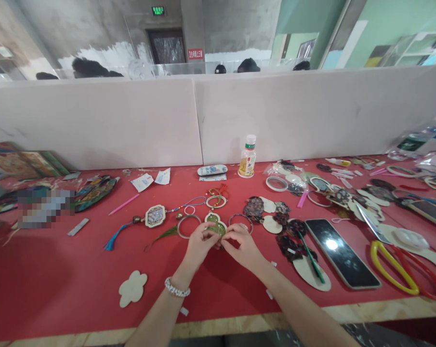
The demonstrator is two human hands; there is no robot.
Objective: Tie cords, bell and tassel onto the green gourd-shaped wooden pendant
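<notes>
Red covers the table (76, 270), and near its middle, between the far and near edges, lies the green gourd-shaped pendant (213, 218) with a pale rim. The left hand (203, 239) pinches its lower end between thumb and fingers, likely to steady so small a piece; the right hand (241, 242) pinches just beside, thumb and fingertips pressed together at the same end, perhaps on some fine part too small to tell. Its cord (214, 201) runs toward the far edge, presumably clear of the fingers. Toward the near right corner lie scissors (373, 225) and a phone (342, 253), seemingly set aside within reach. By the far edge stands a capped bottle (247, 161), its fill hidden by the label; beside it, a clear plastic bag (294, 174) holds dark and pale pieces. An oblong case (212, 170) is closed, contents unseen.
</notes>
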